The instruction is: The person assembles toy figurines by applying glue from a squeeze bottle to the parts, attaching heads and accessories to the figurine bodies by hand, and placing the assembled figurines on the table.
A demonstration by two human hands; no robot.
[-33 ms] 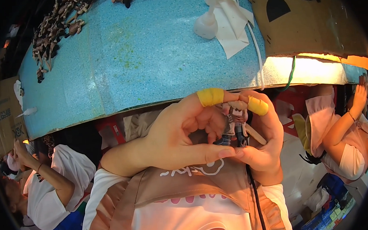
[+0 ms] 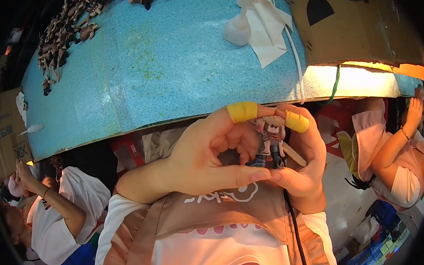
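My left hand [image 2: 208,154] and my right hand [image 2: 302,168] meet in front of my chest and both grip a small toy figure [image 2: 269,141]. The figure has grey and brown clothing and dark boots, and its feet point toward me. Both index fingertips carry yellow tape and pinch the figure's top end. My two thumbs touch below its boots. The fingers hide part of the figure. The blue speckled table [image 2: 170,62] lies just beyond my hands.
A heap of small brown figure parts [image 2: 67,29] lies at the table's far left. A white squeeze bottle [image 2: 238,30] and a white cloth [image 2: 269,28] sit near a cardboard panel [image 2: 360,24] with a bright lamp [image 2: 358,79] under it. Seated people [image 2: 57,207] [image 2: 400,161] flank me.
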